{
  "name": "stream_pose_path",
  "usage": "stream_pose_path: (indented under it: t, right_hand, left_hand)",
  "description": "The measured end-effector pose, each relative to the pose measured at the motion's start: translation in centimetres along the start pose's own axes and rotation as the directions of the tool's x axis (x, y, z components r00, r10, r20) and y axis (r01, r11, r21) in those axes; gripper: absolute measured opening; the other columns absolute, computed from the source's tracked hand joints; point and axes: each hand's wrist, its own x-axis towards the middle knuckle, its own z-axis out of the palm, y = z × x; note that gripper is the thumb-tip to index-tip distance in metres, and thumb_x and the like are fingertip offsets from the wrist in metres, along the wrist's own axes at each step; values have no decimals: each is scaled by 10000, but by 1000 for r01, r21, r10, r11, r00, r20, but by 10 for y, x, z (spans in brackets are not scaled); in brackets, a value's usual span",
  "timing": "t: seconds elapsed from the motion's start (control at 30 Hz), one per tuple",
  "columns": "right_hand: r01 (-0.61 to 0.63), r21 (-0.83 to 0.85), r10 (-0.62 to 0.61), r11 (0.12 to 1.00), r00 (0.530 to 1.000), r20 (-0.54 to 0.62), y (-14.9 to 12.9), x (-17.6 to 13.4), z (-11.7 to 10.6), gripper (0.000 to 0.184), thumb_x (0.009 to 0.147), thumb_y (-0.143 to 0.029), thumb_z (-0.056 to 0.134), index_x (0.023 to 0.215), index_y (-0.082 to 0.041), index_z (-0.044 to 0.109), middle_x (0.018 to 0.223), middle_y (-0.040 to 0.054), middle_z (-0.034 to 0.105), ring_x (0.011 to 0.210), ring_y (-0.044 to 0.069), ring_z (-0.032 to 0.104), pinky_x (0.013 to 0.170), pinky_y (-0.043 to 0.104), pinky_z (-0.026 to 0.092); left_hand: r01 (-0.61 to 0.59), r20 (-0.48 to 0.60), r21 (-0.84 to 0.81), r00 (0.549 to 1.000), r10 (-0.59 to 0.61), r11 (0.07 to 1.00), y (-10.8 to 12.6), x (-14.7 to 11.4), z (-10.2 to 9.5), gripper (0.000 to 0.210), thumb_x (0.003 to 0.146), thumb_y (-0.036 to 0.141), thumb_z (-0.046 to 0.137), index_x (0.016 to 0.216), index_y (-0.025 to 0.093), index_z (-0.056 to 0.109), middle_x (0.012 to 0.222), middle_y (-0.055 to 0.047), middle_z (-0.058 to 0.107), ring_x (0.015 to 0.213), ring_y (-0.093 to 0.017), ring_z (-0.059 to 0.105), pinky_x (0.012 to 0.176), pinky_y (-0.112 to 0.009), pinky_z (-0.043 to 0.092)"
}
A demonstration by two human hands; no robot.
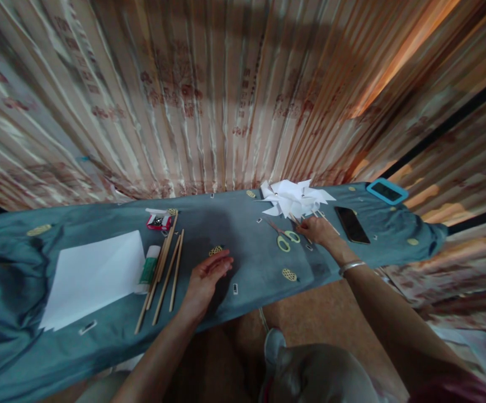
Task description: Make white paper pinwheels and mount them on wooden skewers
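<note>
Right hand (317, 229) pinches a stick (293, 219) beside the pinwheels (288, 196) near the far edge of the table (243, 235), left hand (208, 275) open and apart, and a careless tug could catch the scissors (280, 232) or crease those paper blades (321, 196)!

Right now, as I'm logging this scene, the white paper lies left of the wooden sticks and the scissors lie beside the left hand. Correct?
No: the head view shows the scissors beside the right hand. The white paper is left of the wooden sticks.
</note>
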Motion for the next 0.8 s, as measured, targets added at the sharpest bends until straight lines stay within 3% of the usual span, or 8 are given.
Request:
stream_pose_path:
  t: [0.23,0.47,0.57,0.67,0.8]
  right_hand:
    - [-33,-58,34,998,999,3,-10,-1,0,317,917,-336,556,1015,-87,725,1034,204,728,989,274,676,818,328,461]
    - [-91,-66,86,994,993,-83,-29,-25,-15,374,944,-373,501,983,-75,724,953,253,723,913,334,701,726,377,477]
    - [-32,-15,29,999,979,-204,-55,-47,-15,339,956,-352,470,1005,-117,710,891,213,734,844,308,710,680,350,460]
    - [125,170,-65,978,944,-323,-94,-69,-5,282,943,-311,487,918,-150,717,823,176,738,753,273,706,633,321,438]
    - [287,268,-188,920,921,-342,-150,-89,14,226,946,-292,509,955,-197,714,869,86,764,809,221,713,685,271,465]
  left_hand:
    - [-9,1,-2,1000,9,1000,-1,-1,-2,435,560,364,852,938,168,766,880,-81,782,770,-165,686,731,-264,502]
    - [-33,6,24,999,33,999,2,-6,-12,431,553,357,852,935,173,771,890,-85,780,879,-218,703,868,-339,518]
    - [-49,-8,17,999,49,999,1,-6,-17,399,541,337,846,899,177,775,868,-75,778,876,-218,704,897,-359,521]
    - [-69,-9,50,998,69,996,-1,-6,-23,384,560,323,825,911,179,771,870,-70,776,869,-214,702,894,-367,529]
    - [-111,-8,119,994,113,987,-2,-6,-34,365,607,317,780,946,181,763,907,-73,772,866,-209,698,859,-354,539]
